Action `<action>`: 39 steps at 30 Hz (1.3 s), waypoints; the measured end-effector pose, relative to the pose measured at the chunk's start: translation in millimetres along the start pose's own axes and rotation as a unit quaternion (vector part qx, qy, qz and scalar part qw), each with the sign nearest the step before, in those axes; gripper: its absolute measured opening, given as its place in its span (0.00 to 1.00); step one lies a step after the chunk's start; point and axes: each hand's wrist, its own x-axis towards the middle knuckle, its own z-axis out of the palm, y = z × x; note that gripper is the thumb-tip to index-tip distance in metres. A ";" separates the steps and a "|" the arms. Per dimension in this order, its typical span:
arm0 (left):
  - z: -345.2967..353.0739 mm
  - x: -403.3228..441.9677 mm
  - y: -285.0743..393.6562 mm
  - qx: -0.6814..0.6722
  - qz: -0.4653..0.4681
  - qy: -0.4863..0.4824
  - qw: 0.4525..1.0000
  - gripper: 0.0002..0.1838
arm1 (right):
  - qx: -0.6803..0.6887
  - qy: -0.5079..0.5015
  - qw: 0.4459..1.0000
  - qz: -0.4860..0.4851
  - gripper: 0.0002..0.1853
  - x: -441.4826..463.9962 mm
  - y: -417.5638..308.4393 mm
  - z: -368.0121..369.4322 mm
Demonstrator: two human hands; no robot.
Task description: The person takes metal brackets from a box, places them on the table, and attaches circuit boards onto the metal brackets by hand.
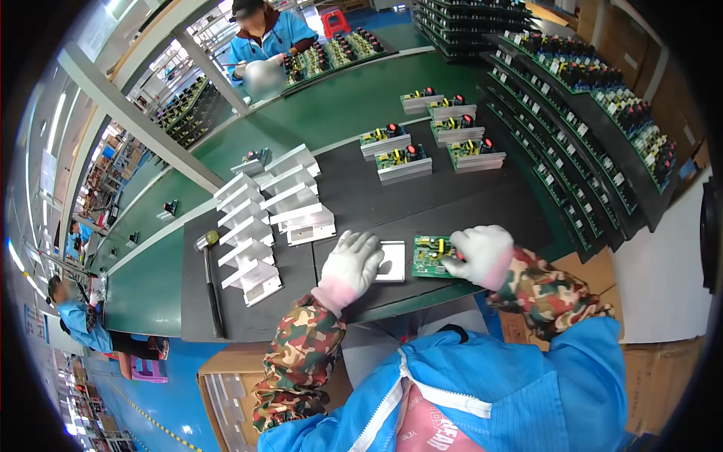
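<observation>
My left hand (352, 261), in a white glove, lies over the left side of a silver metal bracket (392, 264) and grips it against the dark work mat. The bracket's flat inner face shows to the right of my fingers. Just beside it, my right hand (482, 256), also gloved, holds a green circuit board (431, 260) by its right side. Yellow and dark components stand up from the board. My right fingertips cover part of it, so their exact hold is hidden.
Several bare metal brackets (248, 231) stand in rows on the left, near a black-handled hammer (214, 290). Boards fitted in brackets (404, 163) stand at the back. Stacked trays of boards (602, 151) rise at the right. A co-worker (263, 38) sits across the bench.
</observation>
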 end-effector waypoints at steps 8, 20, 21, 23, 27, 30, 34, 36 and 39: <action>-2.4 0.7 2.5 -0.010 -0.018 -0.005 1.000 0.17 | 0.012 0.002 1.000 0.015 0.15 -0.8 -7.9 28.7; -1.0 -0.2 1.9 -0.013 -0.020 -0.005 1.000 0.18 | -0.004 -0.008 1.000 -0.022 0.15 4.2 -11.3 24.9; -1.3 0.5 1.6 -0.014 -0.017 0.000 1.000 0.18 | -0.006 -0.009 1.000 -0.025 0.15 4.2 -11.1 24.8; -4.0 1.3 3.4 -0.011 -0.027 -0.015 0.999 0.19 | -0.006 -0.015 0.999 -0.029 0.15 4.3 -10.5 25.3; -4.4 2.1 2.4 -0.010 -0.021 -0.024 0.999 0.19 | -0.007 -0.022 0.999 -0.036 0.16 3.9 -10.1 25.0; -3.9 1.1 1.5 -0.005 -0.022 -0.032 0.999 0.19 | 0.005 -0.033 0.999 -0.042 0.15 5.5 -6.4 26.6; -2.4 0.9 1.2 -0.004 -0.016 -0.035 0.999 0.20 | 0.012 -0.001 0.998 -0.061 0.14 7.5 -7.8 30.1; -1.2 0.0 1.3 0.000 -0.019 -0.031 0.999 0.19 | 0.006 -0.002 0.999 -0.043 0.14 3.8 -11.2 31.2; -2.3 1.0 3.2 -0.001 -0.028 -0.025 0.999 0.19 | 0.008 -0.018 1.000 -0.014 0.14 -2.7 -18.3 28.6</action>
